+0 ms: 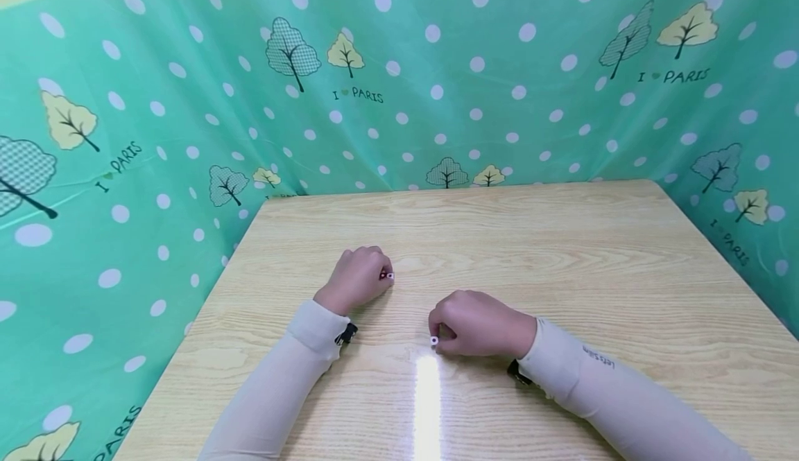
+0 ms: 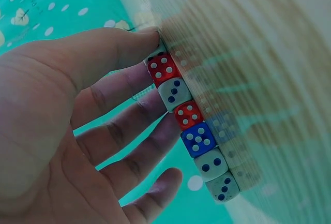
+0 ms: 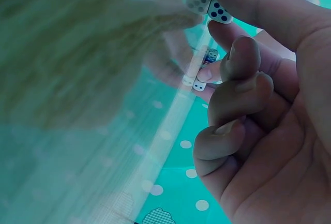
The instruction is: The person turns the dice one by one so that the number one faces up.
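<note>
My left hand (image 1: pixel 357 275) rests on the table left of centre, knuckles up. Under its palm runs a straight row of dice on the tabletop; the left wrist view shows red, white and one blue die (image 2: pixel 198 139) side by side. The thumb tip presses on a white die at one end of the row, partly covering it, while the other fingers lie along the row's far side. Nearer to me and to the right, my right hand (image 1: pixel 480 324) pinches a single white die (image 3: pixel 220 13) between thumb and index finger, low over the wood. Its remaining fingers are curled.
A light wood table (image 1: pixel 562 239) spreads around both hands, with a bright strip of reflected light (image 1: pixel 427 405) in front. Green dotted cloth (image 1: pixel 437 121) printed with trees hangs behind the table and along its sides. Black straps (image 1: pixel 346 334) show at the wrists.
</note>
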A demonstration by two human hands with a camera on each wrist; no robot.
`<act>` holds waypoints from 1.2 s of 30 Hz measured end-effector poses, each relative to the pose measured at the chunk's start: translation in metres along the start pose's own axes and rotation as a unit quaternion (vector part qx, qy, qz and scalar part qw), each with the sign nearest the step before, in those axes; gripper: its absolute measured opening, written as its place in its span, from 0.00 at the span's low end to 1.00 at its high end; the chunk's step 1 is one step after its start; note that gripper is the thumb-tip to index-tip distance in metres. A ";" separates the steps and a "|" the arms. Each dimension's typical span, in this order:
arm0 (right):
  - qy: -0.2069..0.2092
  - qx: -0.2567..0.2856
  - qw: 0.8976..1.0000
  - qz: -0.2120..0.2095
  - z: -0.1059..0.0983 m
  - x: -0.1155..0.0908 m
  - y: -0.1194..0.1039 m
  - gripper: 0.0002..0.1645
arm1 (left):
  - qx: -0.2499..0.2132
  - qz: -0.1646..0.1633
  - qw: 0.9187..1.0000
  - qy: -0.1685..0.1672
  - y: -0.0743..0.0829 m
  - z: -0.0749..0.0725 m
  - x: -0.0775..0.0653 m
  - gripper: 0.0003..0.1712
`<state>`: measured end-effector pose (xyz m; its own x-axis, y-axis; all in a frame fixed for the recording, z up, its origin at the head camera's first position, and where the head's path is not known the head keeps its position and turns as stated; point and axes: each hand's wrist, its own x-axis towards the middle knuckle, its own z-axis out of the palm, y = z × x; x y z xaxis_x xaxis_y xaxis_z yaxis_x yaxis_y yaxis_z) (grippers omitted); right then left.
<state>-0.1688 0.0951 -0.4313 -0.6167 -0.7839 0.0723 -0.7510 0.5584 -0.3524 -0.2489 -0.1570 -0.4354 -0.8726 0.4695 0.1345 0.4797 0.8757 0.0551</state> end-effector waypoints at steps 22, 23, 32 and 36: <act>-0.035 0.017 0.998 0.052 -0.016 -0.013 0.012 0.06 | 0.019 0.021 1.000 -0.014 0.013 -0.008 -0.005 0.08; -0.035 0.015 0.998 0.059 -0.017 -0.014 0.015 0.06 | 0.019 0.025 0.999 -0.014 0.016 -0.009 -0.006 0.09; -0.041 0.038 0.993 0.108 -0.030 -0.026 0.039 0.07 | -0.004 0.088 0.995 -0.044 0.046 -0.019 -0.016 0.17; -0.054 0.061 0.986 0.145 -0.037 -0.029 0.049 0.08 | -0.035 0.116 0.990 -0.076 0.060 -0.025 -0.023 0.15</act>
<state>-0.1962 0.1553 -0.4157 -0.7681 -0.6235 -0.1458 -0.5080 0.7320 -0.4541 -0.1980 -0.1180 -0.4103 -0.7396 0.6731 0.0009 0.6691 0.7350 0.1103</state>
